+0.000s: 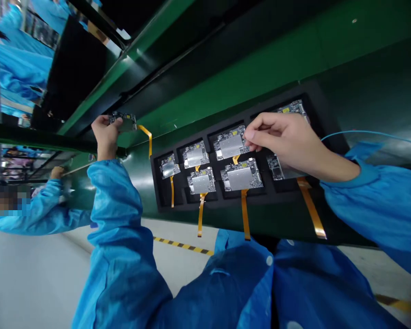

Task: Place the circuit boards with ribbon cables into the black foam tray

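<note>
Off to the left, my left hand (104, 132) grips a circuit board (126, 122) by its edge, raised near the green ledge. An orange ribbon cable (147, 132) hangs from that board. My right hand (281, 132) is over a black foam tray (157, 192), thumb and fingers pinched together at the right edge of another circuit board (230, 145). Whether anything is between those fingertips is hidden. Several more boards with silver shields, such as a front-row board (241, 177), lie in the tray's compartments. Some of their ribbon cables, like the orange ribbon (245, 214), hang over the tray's front edge.
The tray lies on a green bench (373, 100) with a raised ledge behind it. A thin blue cord (373, 132) runs right from near my right wrist. At left, a co-worker's blue sleeve (48, 201) reaches onto the bench. Yellow-black tape (183, 245) marks the floor.
</note>
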A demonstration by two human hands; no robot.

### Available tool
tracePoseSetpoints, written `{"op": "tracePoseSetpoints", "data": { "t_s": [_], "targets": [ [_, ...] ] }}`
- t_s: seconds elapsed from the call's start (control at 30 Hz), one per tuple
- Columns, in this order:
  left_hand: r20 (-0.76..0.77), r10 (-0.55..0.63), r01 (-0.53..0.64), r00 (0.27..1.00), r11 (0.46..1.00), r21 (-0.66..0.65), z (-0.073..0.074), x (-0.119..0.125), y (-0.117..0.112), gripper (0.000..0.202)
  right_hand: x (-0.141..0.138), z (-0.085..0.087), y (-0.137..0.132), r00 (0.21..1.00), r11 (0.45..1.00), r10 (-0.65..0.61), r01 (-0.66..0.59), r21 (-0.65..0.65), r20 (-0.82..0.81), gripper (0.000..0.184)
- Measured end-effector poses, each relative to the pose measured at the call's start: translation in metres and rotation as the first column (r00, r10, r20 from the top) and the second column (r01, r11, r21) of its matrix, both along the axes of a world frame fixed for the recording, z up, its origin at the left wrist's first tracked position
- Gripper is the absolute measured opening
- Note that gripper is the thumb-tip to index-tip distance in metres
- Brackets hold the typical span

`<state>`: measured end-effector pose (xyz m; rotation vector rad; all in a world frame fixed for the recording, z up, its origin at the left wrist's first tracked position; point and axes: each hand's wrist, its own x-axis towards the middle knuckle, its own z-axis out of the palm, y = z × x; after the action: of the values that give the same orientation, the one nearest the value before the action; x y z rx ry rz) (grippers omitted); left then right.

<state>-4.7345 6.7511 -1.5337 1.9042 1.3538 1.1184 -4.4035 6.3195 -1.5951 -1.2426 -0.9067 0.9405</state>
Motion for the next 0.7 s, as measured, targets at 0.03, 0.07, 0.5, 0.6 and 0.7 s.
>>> {"op": "tracePoseSetpoints", "data": {
  "t_s": [0.03, 0.07, 0.5, 0.6, 0.7],
  "targets": [
    [0.047, -0.027, 0.027, 0.999, 1.0, 0.013, 0.007, 0.006, -0.019, 0.072, -0.001, -0.002, 0.0, 0.999, 1.0, -0.007, 0.007, 0.021, 0.033, 0.022],
    [0.085, -0.049, 0.048, 0.995, 0.999, 0.013, 0.013, 0.014, -0.042, 0.078, -0.002, -0.004, 0.0, 0.997, 0.999, -0.021, 0.017, 0.044, 0.072, 0.022],
    [0.221, -0.471, 0.427, 0.854, 0.877, 0.221, -0.046, 0.127, -0.273, 0.06, -0.009, -0.008, -0.001, 0.939, 0.952, -0.196, 0.112, 0.286, 0.283, 0.02],
    [0.234, -0.503, 0.466, 0.832, 0.862, 0.199, -0.058, 0.129, -0.274, 0.06, -0.009, -0.011, 0.002, 0.937, 0.952, -0.212, 0.135, 0.273, 0.277, 0.024],
    [0.191, -0.529, 0.502, 0.827, 0.848, 0.171, -0.065, 0.129, -0.274, 0.06, -0.01, -0.013, 0.004, 0.93, 0.955, -0.216, 0.137, 0.262, 0.298, 0.026]
  ]
}}
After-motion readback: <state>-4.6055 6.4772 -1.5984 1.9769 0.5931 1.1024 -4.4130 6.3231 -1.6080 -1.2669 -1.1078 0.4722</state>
